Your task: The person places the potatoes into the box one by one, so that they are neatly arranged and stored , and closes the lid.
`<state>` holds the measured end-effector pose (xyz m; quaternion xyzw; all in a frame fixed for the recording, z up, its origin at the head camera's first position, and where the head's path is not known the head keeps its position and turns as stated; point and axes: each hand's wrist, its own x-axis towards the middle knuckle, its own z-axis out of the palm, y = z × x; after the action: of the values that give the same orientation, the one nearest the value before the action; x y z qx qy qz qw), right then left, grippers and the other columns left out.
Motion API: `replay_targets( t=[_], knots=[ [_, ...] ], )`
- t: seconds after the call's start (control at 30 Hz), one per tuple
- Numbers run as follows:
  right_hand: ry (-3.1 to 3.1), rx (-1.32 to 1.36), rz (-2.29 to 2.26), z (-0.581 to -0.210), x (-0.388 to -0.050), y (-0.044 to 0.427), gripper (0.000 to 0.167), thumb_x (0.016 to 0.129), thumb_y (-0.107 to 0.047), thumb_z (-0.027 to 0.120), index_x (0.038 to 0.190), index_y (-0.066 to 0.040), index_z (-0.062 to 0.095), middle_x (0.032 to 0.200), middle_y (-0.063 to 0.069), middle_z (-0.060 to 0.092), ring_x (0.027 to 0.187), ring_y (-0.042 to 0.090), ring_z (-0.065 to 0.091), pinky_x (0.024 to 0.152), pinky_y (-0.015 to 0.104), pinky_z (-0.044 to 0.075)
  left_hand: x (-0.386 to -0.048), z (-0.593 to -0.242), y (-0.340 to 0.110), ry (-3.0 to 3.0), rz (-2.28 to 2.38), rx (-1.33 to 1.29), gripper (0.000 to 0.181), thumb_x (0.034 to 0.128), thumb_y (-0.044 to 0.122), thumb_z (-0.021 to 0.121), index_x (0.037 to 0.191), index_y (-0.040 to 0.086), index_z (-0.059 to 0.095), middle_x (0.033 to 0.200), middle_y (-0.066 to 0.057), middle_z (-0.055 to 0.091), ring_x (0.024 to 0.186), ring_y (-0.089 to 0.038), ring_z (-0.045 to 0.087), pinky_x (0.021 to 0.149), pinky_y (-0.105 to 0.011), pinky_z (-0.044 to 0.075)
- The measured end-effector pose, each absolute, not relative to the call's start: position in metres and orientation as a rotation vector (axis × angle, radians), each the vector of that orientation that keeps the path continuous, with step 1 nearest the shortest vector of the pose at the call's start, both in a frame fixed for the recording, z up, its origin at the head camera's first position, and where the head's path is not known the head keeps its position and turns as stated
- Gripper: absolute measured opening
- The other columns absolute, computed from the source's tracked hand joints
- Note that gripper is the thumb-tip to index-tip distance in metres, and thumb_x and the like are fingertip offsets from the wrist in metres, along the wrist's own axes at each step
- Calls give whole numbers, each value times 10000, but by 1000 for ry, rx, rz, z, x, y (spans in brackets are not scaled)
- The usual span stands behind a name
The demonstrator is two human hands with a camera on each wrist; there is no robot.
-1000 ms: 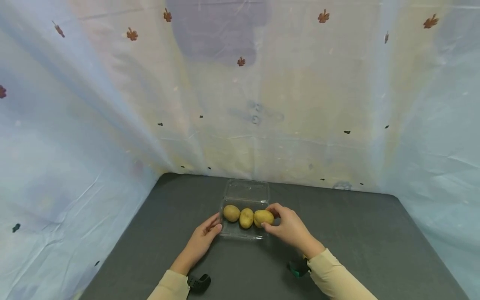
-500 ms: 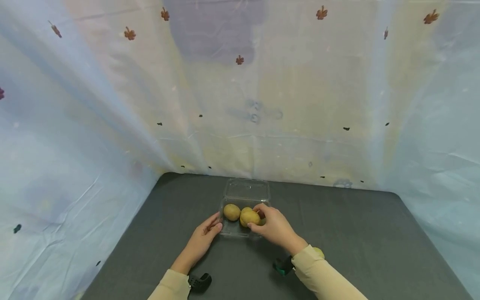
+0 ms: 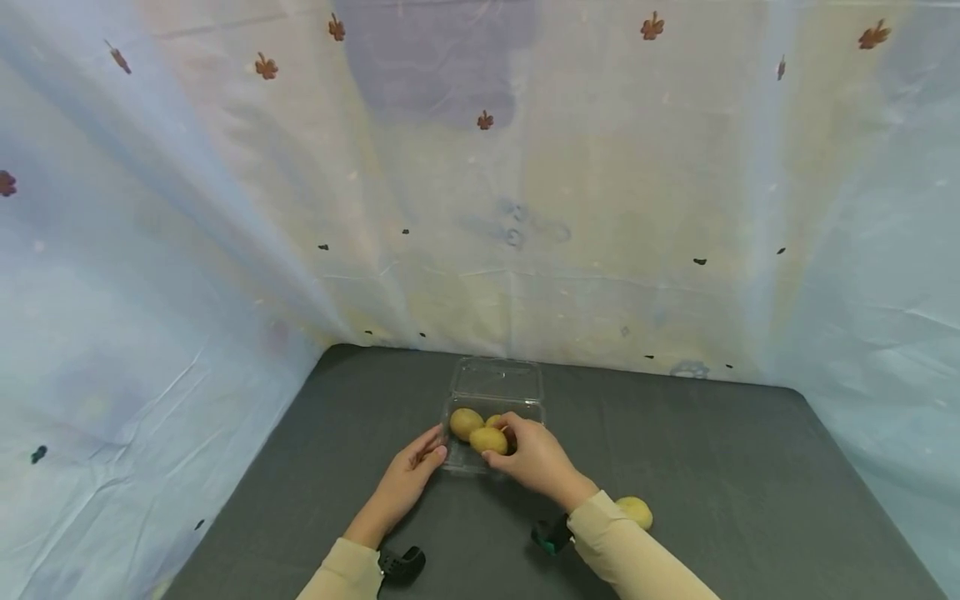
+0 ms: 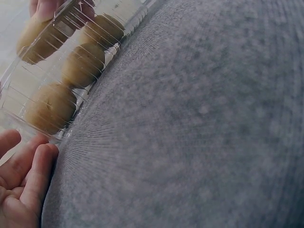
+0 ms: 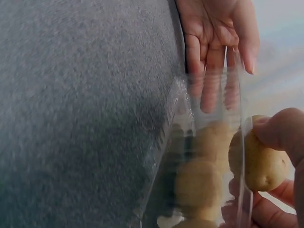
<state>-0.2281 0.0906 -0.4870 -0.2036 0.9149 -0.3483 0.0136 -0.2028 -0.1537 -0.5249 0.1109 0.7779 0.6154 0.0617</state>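
Observation:
A clear plastic clamshell box (image 3: 461,467) stands on the table with its lid (image 3: 498,379) folded back. My right hand (image 3: 538,454) pinches a potato (image 3: 488,441) between thumb and fingers, over the front of the box. In the left wrist view three potatoes sit in a row behind the clear wall: an end potato (image 4: 50,108), a middle potato (image 4: 84,65) and a far potato (image 4: 105,31). My right hand hides part of that row in the head view. Along the box's left wall my left hand (image 3: 408,475) rests with extended fingers touching it.
One more potato (image 3: 636,512) lies on the dark grey table (image 3: 720,475), beside my right sleeve. A patterned curtain (image 3: 600,208) hangs behind the table and on both sides. Each wrist wears a black strap, such as the left strap (image 3: 402,567).
My right hand has carried its potato leftward, from the box's right end to in front of the middle potato. The loose potato by the right sleeve has come into view. My left hand stays put.

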Motion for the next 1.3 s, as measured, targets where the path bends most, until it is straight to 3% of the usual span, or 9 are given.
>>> replay_targets(
  t=[0.23,0.37,0.53,0.77,1.0,1.3],
  knots=[
    [2838,-665,-1078,-492,-230,81,448,872,-396,721,1215,-138,594,929,-60,631,760,50,579,632,255,491,-212,-543,-156,2344,1899,296,502,1029,231,510,1495,102,375,1419,-132,490,1318,-242,442,1070,-457,349],
    [2804,-659,-1114,-494,-230,75,416,867,-399,728,1174,-150,596,895,-59,642,701,30,580,602,242,494,-217,-557,-158,2337,1917,285,493,1023,271,517,1490,171,394,1415,-84,501,1318,-214,441,1077,-449,341],
    [2751,-628,-1182,-496,-230,68,453,872,-413,722,1194,-123,591,932,-38,647,743,39,595,630,252,509,-217,-560,-159,2347,1915,312,499,1014,330,522,1485,216,404,1407,-49,510,1308,-202,454,1079,-452,344],
    [2693,-630,-1197,-497,-231,62,437,896,-420,692,1190,-107,607,888,-40,611,686,75,577,601,271,495,-214,-557,-159,2353,1884,313,519,1027,308,502,1508,177,359,1428,-92,485,1333,-253,421,1083,-501,321],
    [2711,-726,-1097,-496,-232,59,289,962,-291,627,1177,-104,674,999,-28,665,848,82,629,712,275,531,-216,-555,-157,2338,1881,336,505,1039,262,482,1515,162,342,1436,-124,470,1345,-265,403,1089,-506,308],
    [2730,-712,-1084,-497,-230,58,283,973,-276,610,1187,-99,665,1004,-26,670,858,87,632,708,282,531,-215,-555,-158,2336,1897,335,514,1029,333,488,1508,204,357,1419,-92,496,1327,-221,430,1081,-461,333]
  ],
)
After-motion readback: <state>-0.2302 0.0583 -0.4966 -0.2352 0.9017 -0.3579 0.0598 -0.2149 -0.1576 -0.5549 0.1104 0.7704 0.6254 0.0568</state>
